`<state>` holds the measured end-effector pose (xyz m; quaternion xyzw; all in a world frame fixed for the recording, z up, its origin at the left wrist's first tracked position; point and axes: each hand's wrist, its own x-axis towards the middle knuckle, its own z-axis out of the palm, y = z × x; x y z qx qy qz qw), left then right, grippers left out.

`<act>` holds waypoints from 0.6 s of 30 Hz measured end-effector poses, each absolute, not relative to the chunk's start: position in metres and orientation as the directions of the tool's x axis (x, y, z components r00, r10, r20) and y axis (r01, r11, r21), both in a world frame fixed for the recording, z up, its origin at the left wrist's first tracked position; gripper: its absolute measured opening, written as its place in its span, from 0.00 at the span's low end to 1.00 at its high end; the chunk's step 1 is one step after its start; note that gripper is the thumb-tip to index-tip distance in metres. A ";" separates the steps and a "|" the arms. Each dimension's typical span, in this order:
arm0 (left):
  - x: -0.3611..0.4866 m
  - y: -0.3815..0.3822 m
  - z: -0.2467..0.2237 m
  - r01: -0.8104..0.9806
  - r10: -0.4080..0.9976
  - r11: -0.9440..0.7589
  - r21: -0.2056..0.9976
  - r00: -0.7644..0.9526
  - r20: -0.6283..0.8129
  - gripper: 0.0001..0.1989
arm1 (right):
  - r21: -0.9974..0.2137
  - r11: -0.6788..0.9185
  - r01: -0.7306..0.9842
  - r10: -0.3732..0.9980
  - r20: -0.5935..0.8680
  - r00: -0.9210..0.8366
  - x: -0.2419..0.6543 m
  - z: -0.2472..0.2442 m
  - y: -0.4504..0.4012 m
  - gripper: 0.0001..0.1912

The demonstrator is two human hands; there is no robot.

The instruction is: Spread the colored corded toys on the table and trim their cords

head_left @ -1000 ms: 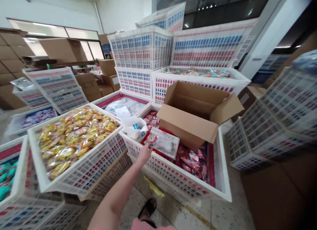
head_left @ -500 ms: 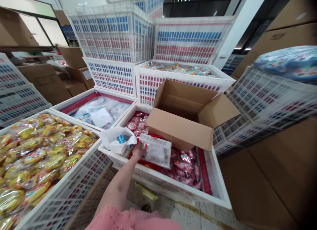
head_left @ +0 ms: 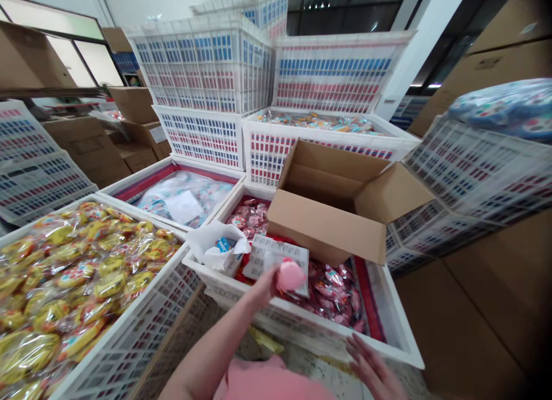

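My left hand [head_left: 269, 284] is closed around a small rounded pink item [head_left: 291, 275], with a redder bit at its top. It hovers over a white plastic tray with a grid of slots [head_left: 276, 250]; blur hides its exact kind. My right hand [head_left: 371, 365] is low at the right, beside the front rim of the white crate [head_left: 297, 319], its fingers stretched out and nothing in them. Pink items in clear wrappers [head_left: 332, 293] fill the crate beneath the tray. Left of the tray sits a white bag [head_left: 211, 245] with a blue-printed label [head_left: 223, 245] inside.
An open cardboard box [head_left: 328, 216] rests on the crate's back part. At left is a crate of yellow wrapped items [head_left: 86, 268]. Stacked white crates [head_left: 194, 66] rise behind, and cardboard boxes [head_left: 487, 308] stand at right.
My left hand has moved right from the tray's left edge, and the pink item now shows in it. My right hand has come into view at the lower right. The view has shifted slightly.
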<state>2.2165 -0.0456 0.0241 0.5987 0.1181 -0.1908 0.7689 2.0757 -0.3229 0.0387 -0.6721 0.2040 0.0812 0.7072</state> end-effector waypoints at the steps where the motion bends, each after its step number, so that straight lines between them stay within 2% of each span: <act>1: 2.205 -0.062 0.025 0.507 -0.290 0.261 0.821 0.853 -0.435 0.31 | -0.927 0.140 -0.348 -0.158 -0.368 0.916 2.086 0.045 -0.312 0.31; 3: 2.182 -0.092 0.027 0.635 -0.513 0.295 0.714 0.736 -0.442 0.32 | -0.931 0.214 -0.297 -0.124 -0.328 0.936 2.102 0.056 -0.291 0.34; 5: 2.164 -0.111 0.031 0.685 -0.606 0.275 0.675 0.669 -0.431 0.34 | -0.933 0.207 -0.295 -0.083 -0.317 0.945 2.109 0.062 -0.276 0.33; 8: 2.151 -0.114 0.041 0.672 -0.657 0.250 0.697 0.647 -0.388 0.37 | -0.929 0.187 -0.319 -0.095 -0.340 0.936 2.111 0.064 -0.270 0.30; 11: 2.148 -0.100 0.054 0.663 -0.690 0.229 0.713 0.627 -0.361 0.37 | -0.887 0.338 -0.316 -0.154 -0.383 0.911 2.109 0.068 -0.275 0.30; 14: 2.149 -0.085 0.066 0.700 -0.707 0.240 0.673 0.601 -0.373 0.35 | -0.824 0.504 -0.259 -0.187 -0.397 0.898 2.110 0.077 -0.281 0.31; 18: 2.148 -0.080 0.075 0.743 -0.751 0.252 0.620 0.554 -0.358 0.31 | -0.789 0.592 -0.166 -0.244 -0.372 0.896 2.113 0.089 -0.287 0.30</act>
